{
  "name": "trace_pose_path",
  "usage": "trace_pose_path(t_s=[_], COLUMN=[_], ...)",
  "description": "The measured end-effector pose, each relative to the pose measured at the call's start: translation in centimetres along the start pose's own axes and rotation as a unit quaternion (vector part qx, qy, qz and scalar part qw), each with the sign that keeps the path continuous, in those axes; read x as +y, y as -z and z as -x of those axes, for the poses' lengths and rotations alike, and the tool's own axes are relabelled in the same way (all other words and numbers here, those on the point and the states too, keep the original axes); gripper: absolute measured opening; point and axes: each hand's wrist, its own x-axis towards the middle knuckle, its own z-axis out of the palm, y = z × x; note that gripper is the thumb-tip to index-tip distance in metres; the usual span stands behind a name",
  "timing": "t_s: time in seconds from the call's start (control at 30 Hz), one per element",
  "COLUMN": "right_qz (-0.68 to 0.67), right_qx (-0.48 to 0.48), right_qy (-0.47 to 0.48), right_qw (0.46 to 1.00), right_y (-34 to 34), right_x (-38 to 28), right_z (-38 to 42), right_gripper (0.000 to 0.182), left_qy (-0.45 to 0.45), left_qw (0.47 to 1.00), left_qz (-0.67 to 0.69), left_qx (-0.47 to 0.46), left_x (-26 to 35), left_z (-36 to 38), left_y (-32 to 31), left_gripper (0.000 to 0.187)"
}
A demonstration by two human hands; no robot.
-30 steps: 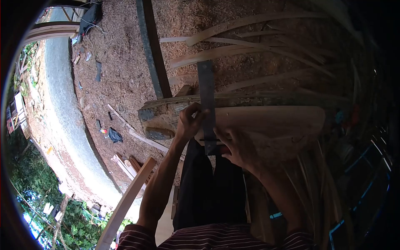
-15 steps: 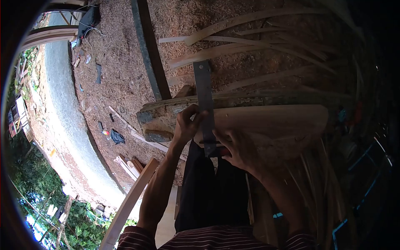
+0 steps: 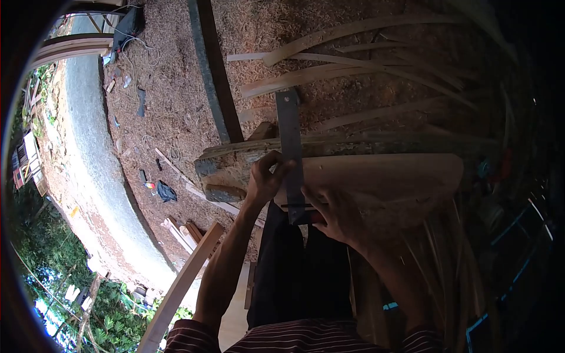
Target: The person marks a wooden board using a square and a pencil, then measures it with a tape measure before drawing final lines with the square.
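A metal square (image 3: 289, 126), its long flat blade pierced by a hole near the far end, lies across a pale wooden board (image 3: 382, 167). My left hand (image 3: 266, 179) pinches the blade's left edge between thumb and fingers. At the near end, my right hand (image 3: 338, 217) closes around a dark short piece that juts right from the blade, its index finger reaching along the blade's right side. The tip of that piece is hidden by my fingers. Under the board sits a rough timber beam (image 3: 235, 154). Both hands are just beyond my knees.
Long curved wood strips (image 3: 329, 73) lie on shavings-covered ground ahead. A dark beam (image 3: 215, 76) runs away from the timber. On the left are a wooden plank (image 3: 182, 288), a black bag (image 3: 166, 191) and a pale concrete strip (image 3: 97, 135). More thin strips lie at lower right.
The view has shifted slightly, so the scene sits a little lower and to the right. Both hands keep their hold on the square, which stays across the board.
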Motion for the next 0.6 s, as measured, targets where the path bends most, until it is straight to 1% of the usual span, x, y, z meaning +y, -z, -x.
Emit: trace_pose_path(t_s=[0.07,0.1,0.17,0.2,0.27,0.43,0.6], right_qz=[0.003,0.004,-0.016,-0.017,-0.038,-0.066,-0.076], right_qx=[0.023,0.022,0.037,0.036,0.016,0.016,0.02], right_qy=[0.022,0.024,0.074,0.075,0.099,0.107,0.106], right_qw=[0.999,0.999,0.996,0.996,0.994,0.992,0.991], right_y=[-0.6,-0.9,-1.4,-1.3,-1.2,-1.0,-1.0], right_x=[0.5,0.9,1.9,2.4,3.0,3.2,3.3], right_z=[0.7,1.2,2.1,2.3,2.6,2.5,2.4], right_gripper=[0.086,0.086,0.069,0.069,0.05,0.048,0.049], left_qy=[-0.013,-0.013,0.001,0.002,-0.021,-0.02,-0.029], left_qw=[1.0,1.0,1.0,1.0,0.999,1.0,0.999], left_qz=[-0.021,-0.02,-0.016,-0.016,-0.038,-0.013,-0.008], left_qx=[0.012,0.013,0.017,0.019,0.017,0.007,0.022], left_x=[0.1,0.1,-0.1,-0.1,-0.3,-0.3,-0.3], left_z=[0.0,0.0,0.0,0.0,0.0,-0.2,0.0], left_y=[-0.1,-0.2,-0.2,-0.2,-0.2,0.0,-0.3], left_gripper=[0.027,0.027,0.028,0.028,0.029,0.028,0.027])
